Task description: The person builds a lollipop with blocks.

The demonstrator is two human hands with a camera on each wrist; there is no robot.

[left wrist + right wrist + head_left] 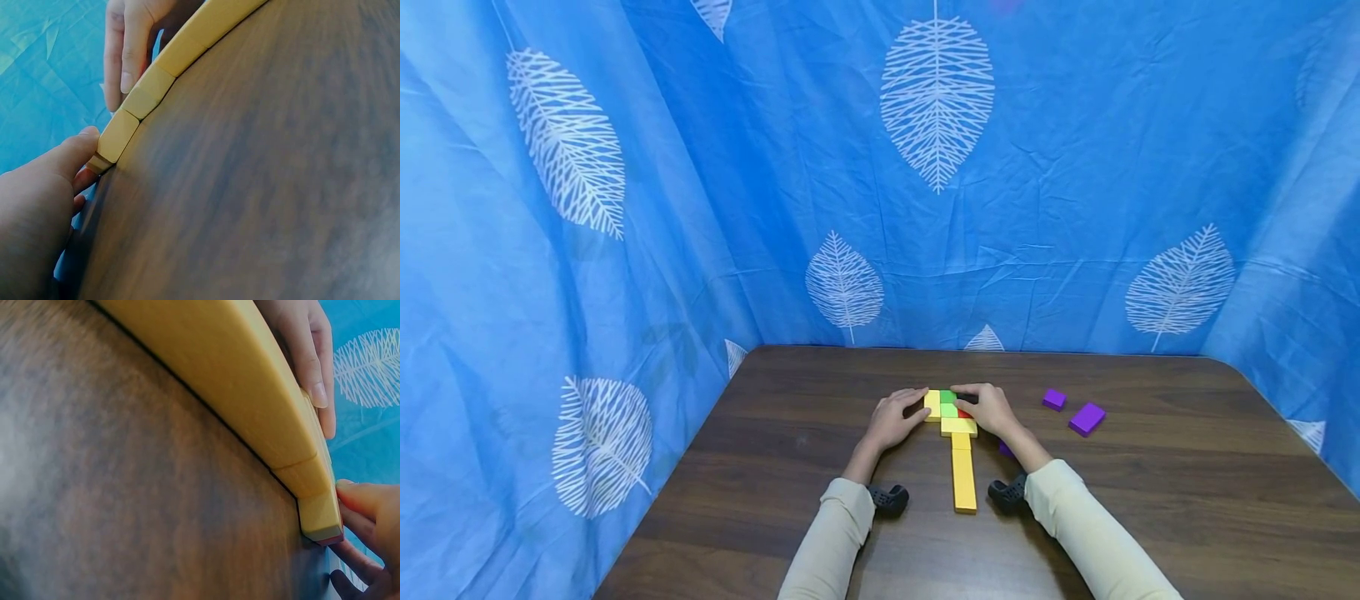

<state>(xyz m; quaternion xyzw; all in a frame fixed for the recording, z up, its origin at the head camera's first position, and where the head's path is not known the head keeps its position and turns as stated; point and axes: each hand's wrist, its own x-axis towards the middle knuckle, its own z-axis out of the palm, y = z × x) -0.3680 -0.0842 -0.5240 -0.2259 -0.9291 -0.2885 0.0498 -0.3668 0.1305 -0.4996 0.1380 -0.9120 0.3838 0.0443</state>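
In the head view, a flat arrangement of blocks lies between both hands. My left hand (895, 418) curls at the left edge of a yellow block (932, 406), thumb on the near side and fingers on the far side. Two green blocks (948, 404) sit beside it. My right hand (992, 410) grips a red block (965, 413) at the right; most of this block is hidden. A dark patch shows under that hand, and I cannot tell whether it is a block or shadow. A crosswise yellow block (958, 427) lies nearer, above a long yellow block (964, 479).
Two purple blocks (1087, 419) lie to the right on the brown table (760, 467); another purple block (1006, 449) is partly hidden by the right forearm. A blue leaf-patterned curtain (760, 167) stands around the back and sides. Black devices (891, 500) sit at the wrists.
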